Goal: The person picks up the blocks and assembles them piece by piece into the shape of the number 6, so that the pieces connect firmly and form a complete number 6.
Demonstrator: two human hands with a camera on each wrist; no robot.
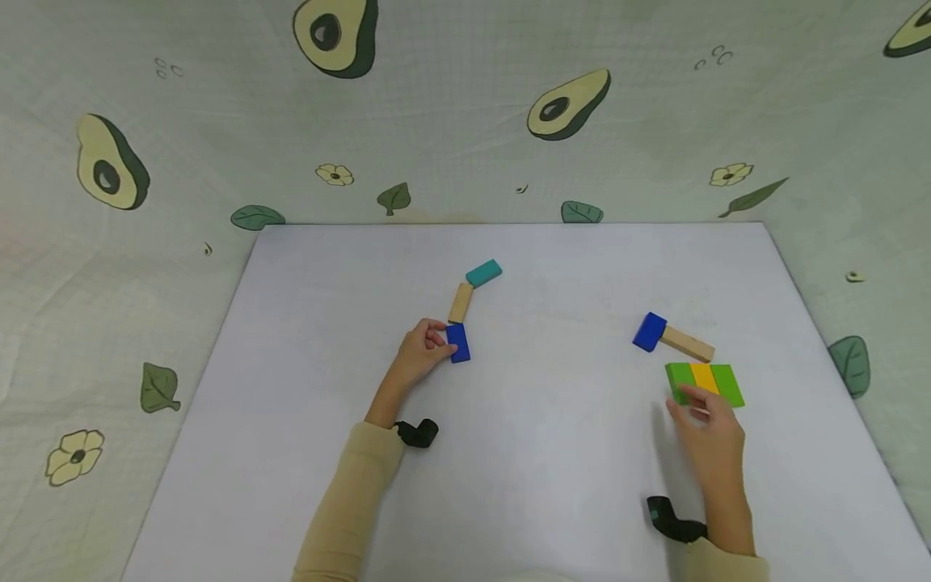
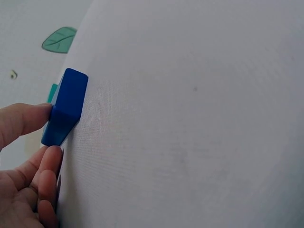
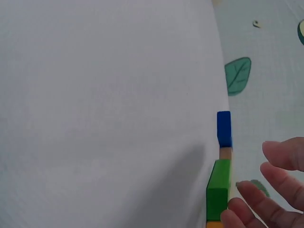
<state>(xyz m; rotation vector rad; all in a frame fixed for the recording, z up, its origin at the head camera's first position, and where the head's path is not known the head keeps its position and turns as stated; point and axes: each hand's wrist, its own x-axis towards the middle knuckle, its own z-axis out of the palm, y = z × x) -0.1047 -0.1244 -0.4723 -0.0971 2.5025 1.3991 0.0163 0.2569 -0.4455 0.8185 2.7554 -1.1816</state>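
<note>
At the lower end of a bent row, my left hand (image 1: 424, 349) pinches a blue block (image 1: 458, 343) between thumb and fingers. In the left wrist view the thumb (image 2: 28, 122) presses against that block's side. A plain wooden block (image 1: 461, 303) and a teal block (image 1: 484, 273) continue the row upward. My right hand (image 1: 709, 440) hovers at the near edge of a green block (image 1: 680, 376), a yellow block (image 1: 702, 375) and another green block (image 1: 727, 384) lying side by side. Its thumb and fingers are apart and hold nothing.
Beyond the green and yellow blocks, a second blue block (image 1: 650, 332) touches the end of a wooden block (image 1: 687, 343). Everything lies on a white table (image 1: 553, 453). A cloth printed with avocados (image 1: 465, 145) hangs behind and around it. Each wrist carries a black camera.
</note>
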